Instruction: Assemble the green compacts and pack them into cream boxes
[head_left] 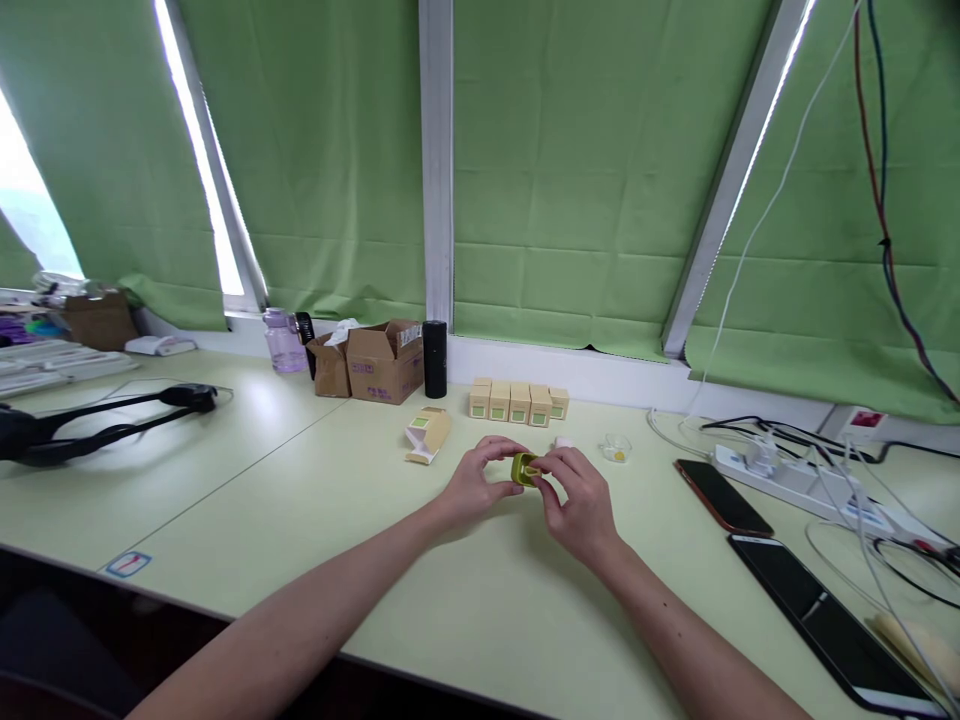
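Note:
Above the middle of the table, a small olive-green case with a hollow front sits between my two hands. My left hand grips it from the left, thumb below and fingers above. From the other side, my right hand pinches at its right edge and opening. A paler yellow-green loop shows by those fingertips; whether it is a separate piece I cannot tell. Behind my left hand lies an opened small cardboard box on its side. Several matching small boxes with green labels stand in a row farther back.
A small clear plastic piece with a yellow spot lies right of my hands. Two phones and a white power strip with cables occupy the right side. Cardboard cartons, a black cylinder and a purple bottle stand at back left.

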